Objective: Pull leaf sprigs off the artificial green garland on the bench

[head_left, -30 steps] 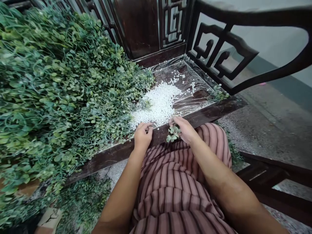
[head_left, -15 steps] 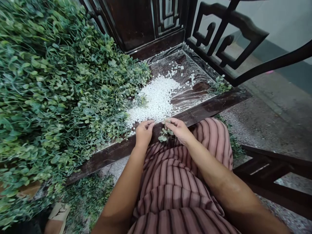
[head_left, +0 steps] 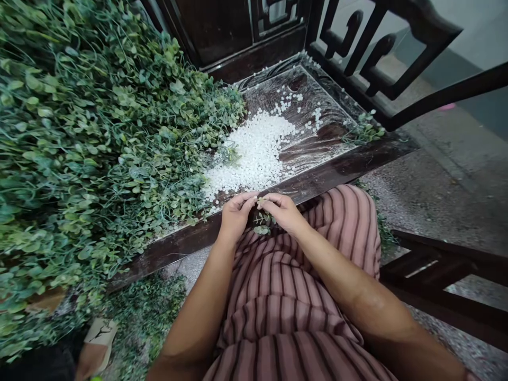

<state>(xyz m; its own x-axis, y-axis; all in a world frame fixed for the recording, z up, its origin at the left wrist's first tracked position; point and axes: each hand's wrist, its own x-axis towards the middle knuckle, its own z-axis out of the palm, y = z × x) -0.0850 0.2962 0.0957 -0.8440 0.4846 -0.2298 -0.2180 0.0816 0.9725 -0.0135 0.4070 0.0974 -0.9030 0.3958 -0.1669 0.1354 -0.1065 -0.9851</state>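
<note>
My left hand [head_left: 237, 210] is closed in a pinch at the front edge of the dark wooden seat, with what looks like a small white bead [head_left: 256, 198] at its fingertips. My right hand [head_left: 282, 211] pinches a sprig of artificial leaves [head_left: 262, 219], whose leaves hang below the fingers over my lap. The fingertips of both hands nearly meet at the sprig's upper end. Just beyond them, a heap of white beads [head_left: 257, 148] spreads over the seat, with a loose green sprig [head_left: 230, 154] lying on it.
A large mound of artificial greenery [head_left: 99, 132] covers the left of the wooden seat [head_left: 309, 185]. At the seat's right end lies a small bunch of sprigs [head_left: 367, 128] beside the carved armrest [head_left: 377, 58]. More greenery [head_left: 146, 312] and someone's foot in a sandal [head_left: 97, 344] are at lower left.
My right hand has moved left with the sprig, bringing it to the fingertips of my left hand. The left hand has shifted slightly right. The view has tilted a little.
</note>
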